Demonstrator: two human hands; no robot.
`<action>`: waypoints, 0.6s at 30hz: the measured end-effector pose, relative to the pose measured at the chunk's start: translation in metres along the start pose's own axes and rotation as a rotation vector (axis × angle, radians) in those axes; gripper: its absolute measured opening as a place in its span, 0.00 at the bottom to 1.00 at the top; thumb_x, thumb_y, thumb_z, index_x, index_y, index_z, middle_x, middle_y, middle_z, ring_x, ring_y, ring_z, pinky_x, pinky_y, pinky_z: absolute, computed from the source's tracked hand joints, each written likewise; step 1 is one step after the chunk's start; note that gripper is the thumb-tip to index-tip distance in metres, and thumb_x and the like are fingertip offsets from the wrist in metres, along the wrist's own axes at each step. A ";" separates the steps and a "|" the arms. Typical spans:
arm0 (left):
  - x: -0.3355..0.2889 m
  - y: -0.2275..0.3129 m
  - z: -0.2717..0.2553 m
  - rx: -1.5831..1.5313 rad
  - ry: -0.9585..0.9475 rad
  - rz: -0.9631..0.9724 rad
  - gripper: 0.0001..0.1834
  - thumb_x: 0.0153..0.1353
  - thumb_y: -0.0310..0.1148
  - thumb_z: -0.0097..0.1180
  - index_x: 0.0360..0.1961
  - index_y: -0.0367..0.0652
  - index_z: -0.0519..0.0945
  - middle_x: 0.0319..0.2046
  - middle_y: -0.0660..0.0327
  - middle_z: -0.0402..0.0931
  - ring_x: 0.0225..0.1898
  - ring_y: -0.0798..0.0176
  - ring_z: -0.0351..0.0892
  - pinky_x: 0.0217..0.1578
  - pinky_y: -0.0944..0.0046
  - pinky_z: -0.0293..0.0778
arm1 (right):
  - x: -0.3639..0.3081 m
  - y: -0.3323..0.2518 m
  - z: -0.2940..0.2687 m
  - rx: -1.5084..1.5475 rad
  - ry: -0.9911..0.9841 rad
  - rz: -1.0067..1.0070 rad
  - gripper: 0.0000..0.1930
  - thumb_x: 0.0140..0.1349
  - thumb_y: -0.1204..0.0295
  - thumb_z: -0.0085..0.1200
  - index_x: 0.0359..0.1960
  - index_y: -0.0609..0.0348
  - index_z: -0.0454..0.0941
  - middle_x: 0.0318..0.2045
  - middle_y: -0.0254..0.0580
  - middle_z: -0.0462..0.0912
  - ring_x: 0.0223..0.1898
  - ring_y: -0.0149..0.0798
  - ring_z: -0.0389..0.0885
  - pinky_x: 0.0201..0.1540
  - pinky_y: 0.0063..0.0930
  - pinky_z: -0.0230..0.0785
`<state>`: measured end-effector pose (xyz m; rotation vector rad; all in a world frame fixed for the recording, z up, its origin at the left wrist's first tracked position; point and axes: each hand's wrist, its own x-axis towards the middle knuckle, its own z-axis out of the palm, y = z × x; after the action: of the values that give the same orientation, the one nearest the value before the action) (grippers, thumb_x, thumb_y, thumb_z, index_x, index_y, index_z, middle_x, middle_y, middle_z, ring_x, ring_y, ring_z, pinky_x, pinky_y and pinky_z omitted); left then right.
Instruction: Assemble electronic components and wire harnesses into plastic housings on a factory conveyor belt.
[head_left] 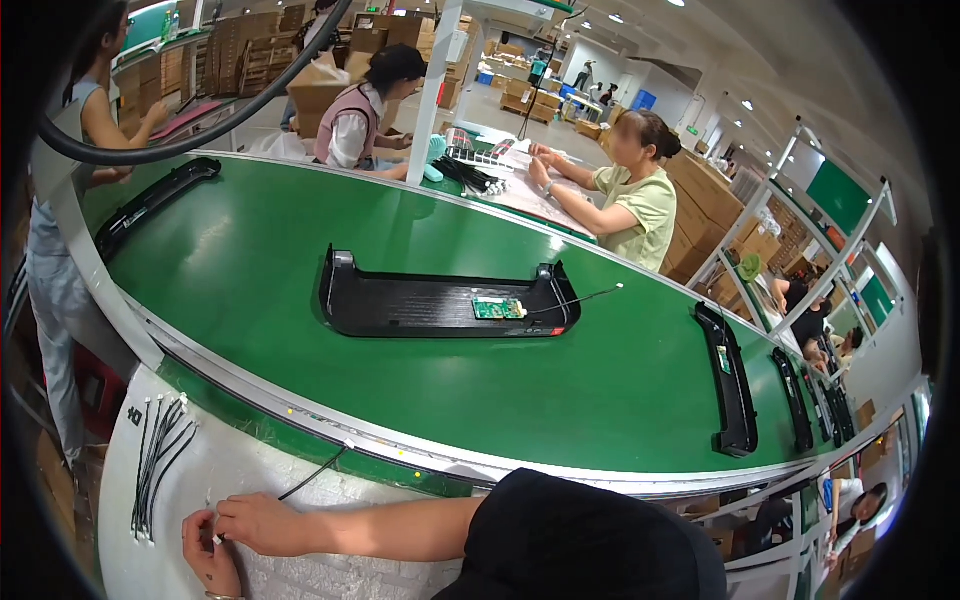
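You are pinching thin black wire (312, 474) at lower left: right hand (262, 523) and left hand (210, 558) both gripping white connector end. Light, limp, likely slippery; grip at connector, not mid-length.

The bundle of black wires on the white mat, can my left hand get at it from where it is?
Probably yes: the wire bundle lies uncovered just beside the left hand on the white mat, with nothing between them.

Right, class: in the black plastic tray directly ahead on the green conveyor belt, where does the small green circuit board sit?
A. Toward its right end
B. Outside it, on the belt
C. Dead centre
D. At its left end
A: the green circuit board lies inside the black tray near its right end, with a thin black wire trailing off to the right onto the belt.
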<state>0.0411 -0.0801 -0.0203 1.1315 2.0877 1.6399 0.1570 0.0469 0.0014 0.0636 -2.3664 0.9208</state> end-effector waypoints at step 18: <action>-0.002 0.007 -0.003 0.098 0.004 0.092 0.04 0.52 0.19 0.43 0.28 0.36 0.71 0.32 0.60 0.70 0.33 0.69 0.69 0.34 0.73 0.65 | -0.002 -0.005 0.001 -0.060 -0.086 0.093 0.06 0.52 0.69 0.52 0.27 0.59 0.73 0.26 0.40 0.73 0.32 0.43 0.74 0.34 0.36 0.68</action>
<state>0.0432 -0.0831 -0.0131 1.2745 2.1700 1.5957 0.1590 0.0421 0.0026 -0.0312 -2.4932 0.9062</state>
